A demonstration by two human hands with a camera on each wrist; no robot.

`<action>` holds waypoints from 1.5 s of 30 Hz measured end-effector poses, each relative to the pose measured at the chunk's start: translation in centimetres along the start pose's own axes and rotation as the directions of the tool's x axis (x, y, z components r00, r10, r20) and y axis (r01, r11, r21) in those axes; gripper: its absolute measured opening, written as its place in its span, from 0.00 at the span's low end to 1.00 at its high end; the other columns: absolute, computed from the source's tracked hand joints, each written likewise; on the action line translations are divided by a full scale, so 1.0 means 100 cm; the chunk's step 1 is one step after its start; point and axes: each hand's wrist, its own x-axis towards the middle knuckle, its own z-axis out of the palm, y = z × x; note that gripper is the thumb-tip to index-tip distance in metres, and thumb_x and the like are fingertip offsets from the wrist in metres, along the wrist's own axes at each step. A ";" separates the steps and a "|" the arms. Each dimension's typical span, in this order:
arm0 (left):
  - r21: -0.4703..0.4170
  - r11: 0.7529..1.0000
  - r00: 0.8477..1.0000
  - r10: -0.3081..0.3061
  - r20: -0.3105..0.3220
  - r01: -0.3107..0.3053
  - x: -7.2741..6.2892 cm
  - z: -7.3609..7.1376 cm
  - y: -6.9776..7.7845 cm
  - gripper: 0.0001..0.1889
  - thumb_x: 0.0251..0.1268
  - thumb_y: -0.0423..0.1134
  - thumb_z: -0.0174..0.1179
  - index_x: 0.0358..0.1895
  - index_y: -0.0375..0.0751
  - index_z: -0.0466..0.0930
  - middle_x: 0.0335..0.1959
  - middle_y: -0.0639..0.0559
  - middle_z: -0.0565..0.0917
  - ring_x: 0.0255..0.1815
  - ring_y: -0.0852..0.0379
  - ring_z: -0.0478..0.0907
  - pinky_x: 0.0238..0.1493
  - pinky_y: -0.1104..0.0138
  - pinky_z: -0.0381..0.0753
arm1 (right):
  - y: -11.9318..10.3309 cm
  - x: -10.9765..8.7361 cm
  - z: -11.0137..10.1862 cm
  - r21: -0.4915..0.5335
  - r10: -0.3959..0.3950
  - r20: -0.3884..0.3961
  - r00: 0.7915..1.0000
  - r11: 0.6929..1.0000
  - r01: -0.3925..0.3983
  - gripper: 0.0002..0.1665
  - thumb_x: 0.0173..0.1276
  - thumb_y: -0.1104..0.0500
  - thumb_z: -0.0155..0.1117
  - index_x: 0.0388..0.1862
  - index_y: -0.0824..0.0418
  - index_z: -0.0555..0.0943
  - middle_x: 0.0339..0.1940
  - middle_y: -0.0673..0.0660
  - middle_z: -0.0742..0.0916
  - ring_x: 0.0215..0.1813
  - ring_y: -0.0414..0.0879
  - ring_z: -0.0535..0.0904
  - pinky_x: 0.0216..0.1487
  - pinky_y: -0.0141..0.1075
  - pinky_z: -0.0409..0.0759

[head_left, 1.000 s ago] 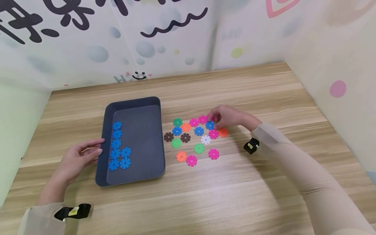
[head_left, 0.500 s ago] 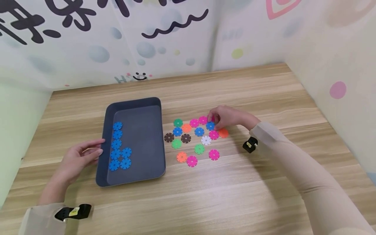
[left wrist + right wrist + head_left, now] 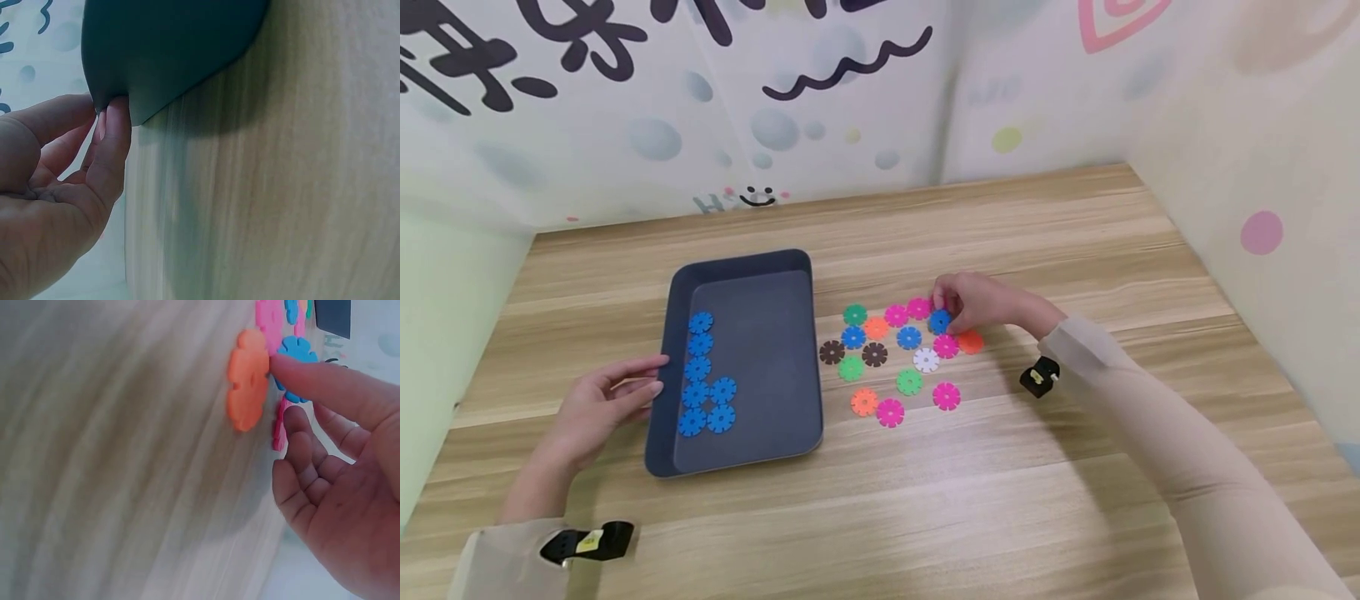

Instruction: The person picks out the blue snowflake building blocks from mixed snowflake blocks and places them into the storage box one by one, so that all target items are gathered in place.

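Observation:
My right hand is over the far right of a group of flower-shaped plastic discs, pinching a blue disc between thumb and fingers. That blue disc looks tilted in the right wrist view, with an orange disc and a pink disc close by. My left hand holds the left side of a dark grey tray by its rim. Fingertips of the left hand meet the tray wall in the left wrist view. Several blue discs lie along the tray's left side.
Loose discs lie on the wooden table right of the tray: green, brown, white, orange, pink and two more blue ones. A printed wall stands behind the table.
The blue disc under my right hand has shifted slightly and now looks tilted between the fingers. My left hand and the tray have stayed in place.

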 end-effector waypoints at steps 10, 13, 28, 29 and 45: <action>-0.021 1.000 1.000 0.003 0.010 -0.003 -0.001 -0.001 -0.001 0.21 0.66 0.38 0.54 0.62 0.43 0.70 0.42 0.66 0.76 0.39 0.71 0.77 0.37 0.74 0.79 | 0.000 -0.003 0.006 0.049 0.009 -0.057 0.998 0.999 -0.006 0.16 0.50 0.72 0.70 0.33 0.64 0.73 0.34 0.56 0.80 0.34 0.49 0.74 0.38 0.37 0.77; -0.018 1.000 1.000 0.003 0.008 -0.003 -0.002 -0.001 -0.001 0.21 0.66 0.37 0.54 0.62 0.43 0.70 0.42 0.66 0.76 0.39 0.71 0.77 0.36 0.75 0.79 | -0.001 -0.004 0.006 0.062 0.010 -0.061 0.998 0.998 -0.006 0.15 0.50 0.73 0.69 0.34 0.63 0.75 0.33 0.55 0.81 0.35 0.49 0.74 0.39 0.37 0.77; -0.018 1.000 1.000 -0.013 0.005 0.013 -0.003 0.000 -0.002 0.21 0.66 0.38 0.54 0.62 0.43 0.70 0.41 0.67 0.76 0.39 0.71 0.77 0.37 0.74 0.79 | -0.003 -0.009 0.005 0.102 -0.056 -0.089 0.994 0.993 0.065 0.11 0.56 0.76 0.61 0.35 0.65 0.81 0.31 0.56 0.82 0.36 0.49 0.76 0.39 0.35 0.79; -0.021 1.000 1.000 -0.013 0.004 0.013 -0.003 0.000 -0.002 0.21 0.66 0.38 0.54 0.62 0.43 0.70 0.41 0.67 0.76 0.39 0.71 0.77 0.37 0.75 0.79 | -0.003 -0.009 0.005 0.105 -0.062 -0.094 0.994 0.992 0.072 0.11 0.56 0.77 0.60 0.35 0.65 0.81 0.32 0.56 0.82 0.36 0.49 0.76 0.40 0.35 0.79; -0.061 0.998 1.000 -0.008 0.007 0.008 -0.002 0.000 -0.001 0.21 0.66 0.38 0.54 0.62 0.46 0.70 0.41 0.66 0.77 0.39 0.71 0.77 0.37 0.75 0.79 | -0.025 0.001 0.005 0.114 -0.063 -0.181 0.981 0.990 0.084 0.12 0.62 0.72 0.59 0.42 0.63 0.83 0.38 0.56 0.82 0.42 0.48 0.77 0.46 0.37 0.77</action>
